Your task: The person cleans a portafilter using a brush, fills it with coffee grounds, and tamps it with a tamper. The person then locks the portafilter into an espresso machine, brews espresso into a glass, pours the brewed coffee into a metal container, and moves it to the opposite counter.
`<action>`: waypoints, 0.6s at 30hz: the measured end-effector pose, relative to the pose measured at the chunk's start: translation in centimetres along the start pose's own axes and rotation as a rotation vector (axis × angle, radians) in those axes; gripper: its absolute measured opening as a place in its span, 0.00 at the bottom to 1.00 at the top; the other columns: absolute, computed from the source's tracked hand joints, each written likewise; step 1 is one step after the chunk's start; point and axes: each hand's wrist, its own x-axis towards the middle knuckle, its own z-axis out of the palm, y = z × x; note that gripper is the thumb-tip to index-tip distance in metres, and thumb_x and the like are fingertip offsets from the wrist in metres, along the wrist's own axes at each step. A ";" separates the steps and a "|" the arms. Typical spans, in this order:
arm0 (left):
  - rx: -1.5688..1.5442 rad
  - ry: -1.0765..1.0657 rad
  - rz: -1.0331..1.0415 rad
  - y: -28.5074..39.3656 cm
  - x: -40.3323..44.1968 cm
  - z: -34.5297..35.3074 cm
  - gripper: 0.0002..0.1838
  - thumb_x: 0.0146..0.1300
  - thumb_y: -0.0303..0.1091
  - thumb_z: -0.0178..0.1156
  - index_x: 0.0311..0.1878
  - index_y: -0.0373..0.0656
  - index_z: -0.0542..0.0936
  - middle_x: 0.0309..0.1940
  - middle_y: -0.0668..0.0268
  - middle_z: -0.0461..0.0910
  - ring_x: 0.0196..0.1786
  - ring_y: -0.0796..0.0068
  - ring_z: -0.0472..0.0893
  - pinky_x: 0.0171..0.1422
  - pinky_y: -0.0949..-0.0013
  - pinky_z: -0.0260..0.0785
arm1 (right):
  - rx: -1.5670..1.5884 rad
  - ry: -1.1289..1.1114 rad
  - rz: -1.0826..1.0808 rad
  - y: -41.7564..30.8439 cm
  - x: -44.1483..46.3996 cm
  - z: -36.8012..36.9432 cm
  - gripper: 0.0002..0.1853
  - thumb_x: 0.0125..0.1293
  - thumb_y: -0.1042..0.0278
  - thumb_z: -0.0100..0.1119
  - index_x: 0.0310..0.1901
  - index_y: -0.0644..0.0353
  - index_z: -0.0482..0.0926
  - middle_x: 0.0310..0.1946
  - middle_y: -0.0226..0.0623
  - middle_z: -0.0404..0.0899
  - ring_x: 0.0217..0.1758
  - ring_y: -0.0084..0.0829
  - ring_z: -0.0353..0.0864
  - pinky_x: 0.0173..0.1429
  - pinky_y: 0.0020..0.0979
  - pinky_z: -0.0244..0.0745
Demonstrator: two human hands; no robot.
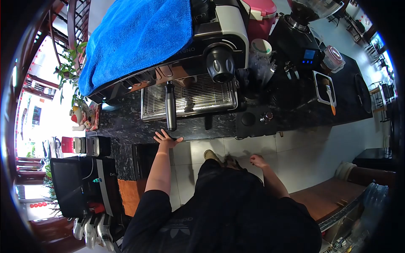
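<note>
My left hand (167,140) rests at the front edge of the black stone counter (198,134), fingers spread, holding nothing. Just beyond its fingertips is the handle of a portafilter (170,107), which is locked into the espresso machine (228,19). Under it lies the metal drip tray (206,95). A blue towel (139,42) drapes over the machine's top left. My right hand (258,161) hangs over the floor beside my body, away from the counter. Its fingers look curled, and whether they hold anything small cannot be made out.
A coffee grinder (301,46) stands to the right, near a metal tray (322,86) with an orange-tipped brush (330,99). A tamper (266,117) sits on a black mat (249,122). At left is a black monitor (69,185); at lower right, a brown cabinet top (325,196).
</note>
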 end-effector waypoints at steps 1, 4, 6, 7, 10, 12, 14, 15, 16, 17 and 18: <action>0.000 -0.007 0.006 0.0 -0.2 -0.1 0.69 0.41 0.88 0.35 0.73 0.41 0.33 0.74 0.53 0.21 0.72 0.38 0.18 0.70 0.35 0.15 | -0.013 -0.007 -0.004 0.0 0.0 0.0 0.12 0.57 0.65 0.57 0.39 0.62 0.79 0.30 0.35 0.82 0.30 0.27 0.82 0.37 0.29 0.76; -0.003 0.013 -0.008 0.0 -0.1 0.1 0.67 0.42 0.88 0.35 0.74 0.43 0.35 0.74 0.52 0.21 0.72 0.38 0.18 0.70 0.35 0.15 | -0.021 -0.002 -0.005 -0.1 -0.3 -0.1 0.11 0.57 0.65 0.57 0.39 0.61 0.79 0.30 0.35 0.82 0.30 0.27 0.82 0.37 0.28 0.76; -0.011 0.015 0.001 0.0 -0.2 0.1 0.67 0.42 0.88 0.35 0.74 0.43 0.35 0.74 0.52 0.21 0.72 0.38 0.18 0.70 0.35 0.15 | -0.014 0.010 -0.002 -0.1 -0.7 -0.2 0.11 0.57 0.65 0.57 0.39 0.61 0.79 0.30 0.35 0.82 0.30 0.27 0.82 0.36 0.28 0.76; -0.018 0.016 0.010 -0.1 -0.2 0.1 0.67 0.42 0.88 0.35 0.74 0.44 0.36 0.74 0.52 0.21 0.72 0.38 0.18 0.70 0.35 0.15 | -0.011 0.001 0.006 -0.1 -0.9 -0.2 0.11 0.58 0.65 0.57 0.39 0.61 0.79 0.30 0.35 0.82 0.30 0.26 0.82 0.36 0.28 0.76; -0.012 0.020 0.006 0.0 -0.1 0.1 0.65 0.43 0.88 0.35 0.74 0.46 0.38 0.74 0.52 0.21 0.72 0.37 0.18 0.70 0.34 0.15 | 0.031 -0.005 0.017 0.4 -1.1 0.0 0.10 0.59 0.64 0.57 0.39 0.60 0.79 0.30 0.34 0.82 0.29 0.25 0.81 0.35 0.28 0.75; -0.010 0.015 0.012 -0.1 -0.3 0.0 0.65 0.43 0.88 0.34 0.75 0.47 0.38 0.74 0.52 0.21 0.72 0.37 0.18 0.70 0.34 0.15 | 0.069 -0.003 0.020 0.4 -1.1 0.1 0.10 0.59 0.64 0.57 0.39 0.59 0.79 0.30 0.33 0.82 0.29 0.25 0.81 0.34 0.27 0.75; -0.008 0.011 0.019 0.0 -0.4 -0.1 0.64 0.43 0.88 0.34 0.75 0.49 0.39 0.74 0.52 0.22 0.72 0.37 0.18 0.70 0.34 0.14 | 0.068 -0.019 0.017 0.4 -1.1 0.0 0.10 0.59 0.64 0.57 0.39 0.59 0.79 0.30 0.33 0.82 0.29 0.24 0.81 0.34 0.27 0.75; -0.008 0.013 0.016 0.0 -0.4 -0.1 0.64 0.43 0.88 0.34 0.75 0.50 0.40 0.74 0.51 0.22 0.72 0.37 0.18 0.70 0.34 0.14 | 0.069 -0.019 0.017 0.3 -1.1 -0.1 0.10 0.59 0.64 0.57 0.39 0.59 0.79 0.30 0.33 0.82 0.29 0.24 0.81 0.34 0.27 0.75; -0.007 0.015 0.013 0.0 -0.3 0.0 0.63 0.43 0.87 0.34 0.75 0.51 0.40 0.74 0.51 0.22 0.72 0.36 0.18 0.69 0.34 0.14 | 0.055 -0.024 0.015 0.1 -1.1 -0.1 0.10 0.59 0.64 0.57 0.40 0.59 0.79 0.30 0.33 0.82 0.29 0.24 0.81 0.34 0.27 0.75; -0.006 0.015 0.013 0.0 -0.4 0.0 0.63 0.43 0.87 0.34 0.75 0.51 0.40 0.74 0.51 0.22 0.72 0.36 0.18 0.69 0.34 0.14 | 0.041 -0.029 0.013 0.2 -1.1 -0.1 0.10 0.59 0.64 0.58 0.40 0.59 0.79 0.30 0.33 0.82 0.29 0.24 0.81 0.34 0.28 0.75; -0.017 0.021 0.010 0.0 -0.5 0.0 0.63 0.43 0.87 0.34 0.75 0.50 0.40 0.74 0.51 0.22 0.72 0.36 0.18 0.69 0.34 0.14 | 0.042 -0.028 0.013 0.2 -1.1 0.0 0.10 0.59 0.64 0.58 0.40 0.59 0.79 0.30 0.33 0.82 0.29 0.24 0.81 0.34 0.28 0.75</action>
